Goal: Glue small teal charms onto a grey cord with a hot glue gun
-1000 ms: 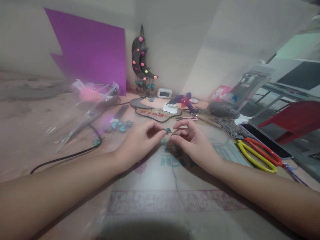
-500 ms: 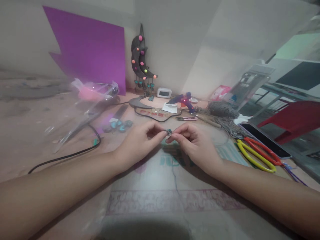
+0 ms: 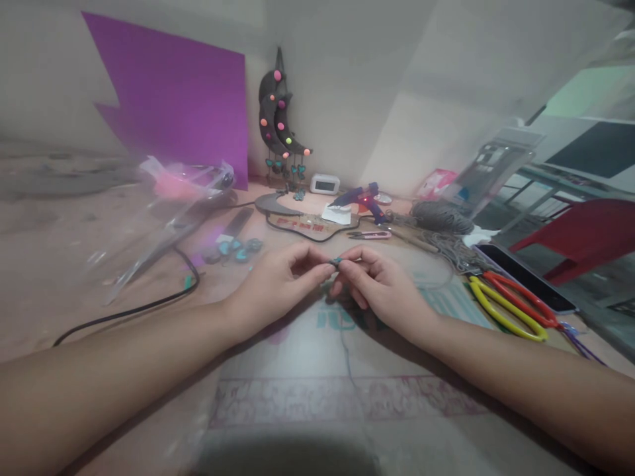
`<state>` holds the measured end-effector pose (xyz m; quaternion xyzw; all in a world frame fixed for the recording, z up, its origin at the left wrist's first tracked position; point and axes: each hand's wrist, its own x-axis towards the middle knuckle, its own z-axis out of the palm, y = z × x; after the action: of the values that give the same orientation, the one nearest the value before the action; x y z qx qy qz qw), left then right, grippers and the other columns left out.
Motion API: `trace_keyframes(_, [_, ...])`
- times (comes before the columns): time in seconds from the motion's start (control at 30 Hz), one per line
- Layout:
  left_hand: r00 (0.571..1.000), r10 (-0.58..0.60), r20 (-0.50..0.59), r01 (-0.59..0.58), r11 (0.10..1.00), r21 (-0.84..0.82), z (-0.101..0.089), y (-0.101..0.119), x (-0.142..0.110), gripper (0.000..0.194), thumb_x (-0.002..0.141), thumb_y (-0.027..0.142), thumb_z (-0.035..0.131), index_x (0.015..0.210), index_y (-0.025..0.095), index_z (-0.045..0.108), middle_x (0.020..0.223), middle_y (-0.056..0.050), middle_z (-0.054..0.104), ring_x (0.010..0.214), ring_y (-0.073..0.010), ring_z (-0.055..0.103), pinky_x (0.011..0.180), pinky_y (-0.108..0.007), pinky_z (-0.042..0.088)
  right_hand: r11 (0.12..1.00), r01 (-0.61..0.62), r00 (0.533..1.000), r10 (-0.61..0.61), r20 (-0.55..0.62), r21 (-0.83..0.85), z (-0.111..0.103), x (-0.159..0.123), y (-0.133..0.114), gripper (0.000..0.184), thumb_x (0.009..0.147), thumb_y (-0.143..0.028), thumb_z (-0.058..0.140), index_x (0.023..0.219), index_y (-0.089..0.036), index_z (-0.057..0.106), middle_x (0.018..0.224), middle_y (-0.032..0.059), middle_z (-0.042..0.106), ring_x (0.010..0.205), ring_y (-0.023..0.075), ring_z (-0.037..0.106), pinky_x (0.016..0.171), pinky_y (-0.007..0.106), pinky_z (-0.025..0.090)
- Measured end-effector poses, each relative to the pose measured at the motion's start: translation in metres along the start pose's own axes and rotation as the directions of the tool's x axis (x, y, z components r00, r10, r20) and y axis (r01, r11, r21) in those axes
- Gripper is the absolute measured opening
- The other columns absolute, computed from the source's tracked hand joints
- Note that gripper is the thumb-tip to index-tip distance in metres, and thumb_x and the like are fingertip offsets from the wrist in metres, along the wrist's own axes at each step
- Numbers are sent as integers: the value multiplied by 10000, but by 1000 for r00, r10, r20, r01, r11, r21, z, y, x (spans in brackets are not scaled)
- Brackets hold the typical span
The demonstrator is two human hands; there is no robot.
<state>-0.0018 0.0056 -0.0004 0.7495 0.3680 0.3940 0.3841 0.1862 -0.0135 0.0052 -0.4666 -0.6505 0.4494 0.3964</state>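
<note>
Between the fingertips of both hands is a small teal-and-grey piece (image 3: 336, 262), mostly covered by the fingers. My left hand (image 3: 292, 274) pinches its left side with thumb and index finger. From the other side my right hand (image 3: 380, 277) pinches it too, its lower fingers curled beneath. A thin strand of yarn (image 3: 346, 357) lies on the work surface below the hands. Left of my left hand lie several teal and grey small pieces (image 3: 240, 251), like the hearts (image 3: 298, 172) dangling from a dark crescent-moon hanging (image 3: 278, 112) on the wall.
A blue glue gun (image 3: 364, 198) with a red light stands behind the hands, near pink thread snips (image 3: 370, 235) and a grey crescent (image 3: 276, 203). Grey yarn (image 3: 441, 218), a phone (image 3: 528, 277) and yellow-and-red-handled pliers (image 3: 510, 307) lie right. A black cable (image 3: 133, 311) runs at left.
The fingertips have shifted slightly on the small piece, and more of its teal side shows. My right hand's lower fingers have dropped and spread a little.
</note>
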Motion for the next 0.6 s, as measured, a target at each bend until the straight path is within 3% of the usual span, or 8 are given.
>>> trace_keyframes(0.13, [999,-47,25,48,998,-43,0,2,0,205,918,364,573,955,182,660,822,-3,701,695,-128,623,591,-227,470,999,25,1000,-25,-8,-37,-1,-1,1,198,926,-390,539,894,-194,546,658,-11,697,398,52,406,380,174,332])
trace_keyframes(0.3, [997,-71,-15,71,997,16,2,4,1,127,874,297,599,839,182,638,797,-3,691,718,-143,625,623,-251,478,995,52,999,-52,-1,-79,-3,-1,2,172,931,-365,539,963,-197,560,698,-12,691,449,67,456,412,192,360])
trace_keyframes(0.43, [996,-57,-68,62,995,73,1,2,1,152,888,306,581,807,185,627,783,-5,679,702,-145,604,628,-269,463,988,137,991,-137,-3,-76,-3,0,4,261,891,-272,600,1135,-217,525,779,-21,664,628,100,576,549,220,435])
trace_keyframes(0.6, [994,-16,-105,26,996,90,1,0,1,133,890,299,588,828,184,617,814,-10,676,733,-149,606,672,-281,465,948,228,968,-246,-57,-224,-3,0,7,205,873,-223,620,1067,-232,552,820,-22,608,685,112,581,597,247,442])
